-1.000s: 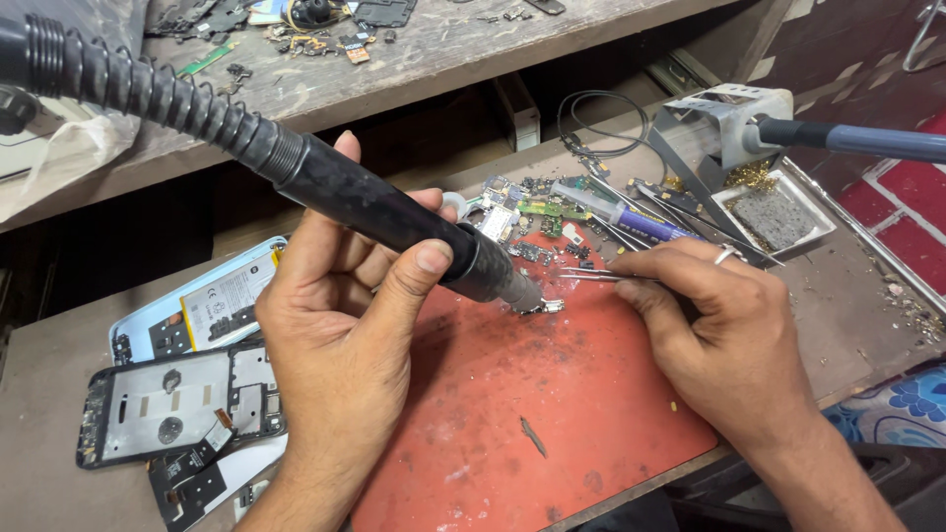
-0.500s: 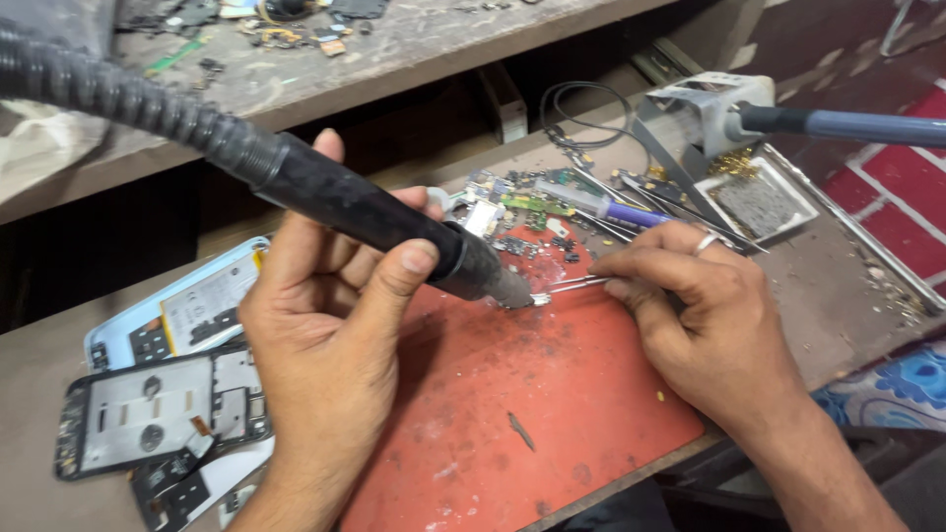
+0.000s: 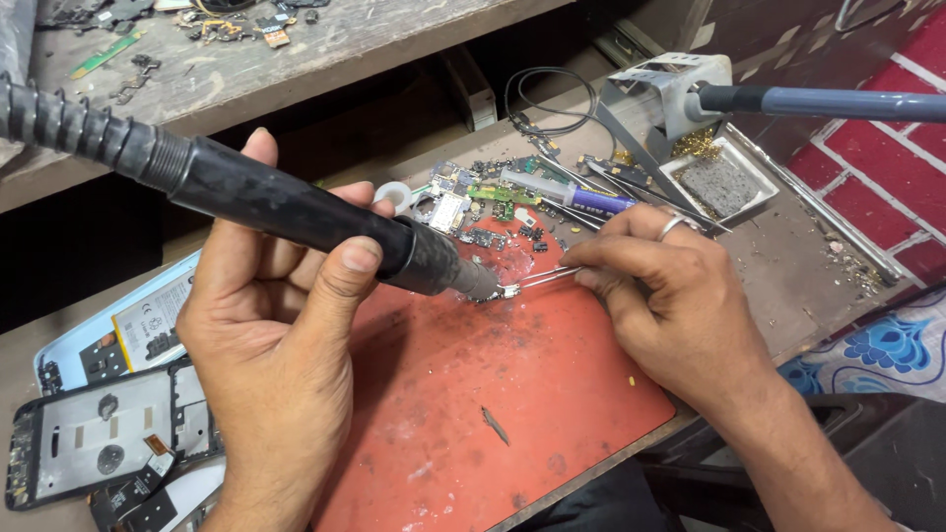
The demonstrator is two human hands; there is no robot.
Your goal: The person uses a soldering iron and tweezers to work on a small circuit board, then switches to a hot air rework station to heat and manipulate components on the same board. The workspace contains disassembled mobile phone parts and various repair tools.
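Note:
My left hand (image 3: 271,345) grips a black hot-air wand (image 3: 296,212) with a ribbed hose, its nozzle pointing down-right at a tiny metal part (image 3: 507,292) on the red work mat (image 3: 493,394). My right hand (image 3: 675,300), with a ring on one finger, pinches thin metal tweezers (image 3: 547,277) whose tips hold that small part right at the nozzle's mouth.
Opened phones and a blue back cover (image 3: 99,414) lie at the left. Small circuit boards and a purple-handled tool (image 3: 581,197) sit behind the mat. A soldering iron in its stand (image 3: 690,94) with a sponge tray (image 3: 724,182) is at the right. A cluttered shelf (image 3: 296,39) runs behind.
The view has shifted slightly; both hands keep the nozzle and tweezers together at the same spot on the mat.

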